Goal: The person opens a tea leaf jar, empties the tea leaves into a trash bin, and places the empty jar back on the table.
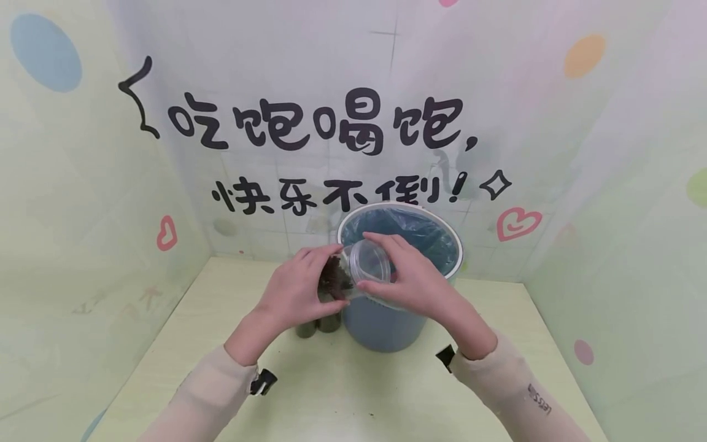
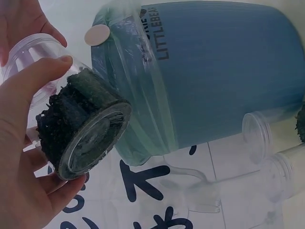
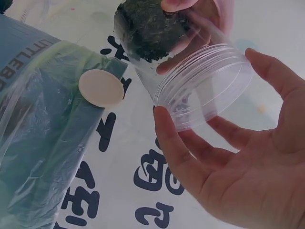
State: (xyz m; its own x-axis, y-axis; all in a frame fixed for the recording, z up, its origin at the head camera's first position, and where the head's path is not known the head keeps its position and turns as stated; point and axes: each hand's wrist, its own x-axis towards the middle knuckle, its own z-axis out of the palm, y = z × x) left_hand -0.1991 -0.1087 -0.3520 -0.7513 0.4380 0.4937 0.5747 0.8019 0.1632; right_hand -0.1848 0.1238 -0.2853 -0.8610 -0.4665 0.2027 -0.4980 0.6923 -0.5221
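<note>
A clear plastic jar (image 1: 371,263) with dark, dry flakes (image 2: 76,112) packed toward its bottom is held tilted at the front of the blue bin (image 1: 386,325). My left hand (image 1: 295,285) grips the flake-filled end, thumb on one side and fingers on the other. At the threaded rim (image 3: 205,78), my right hand (image 1: 414,276) holds the jar between thumb and fingers. The rim end points toward the right palm. In the right wrist view the flakes (image 3: 150,31) show through the jar wall.
A plastic bag (image 1: 409,227) lines the bin, folded over its rim, with a pale round disc (image 3: 101,88) on the side. Two more jars (image 1: 329,322) with dark contents stand left of the bin on the pale table (image 1: 248,393). A printed curtain hangs behind and at both sides.
</note>
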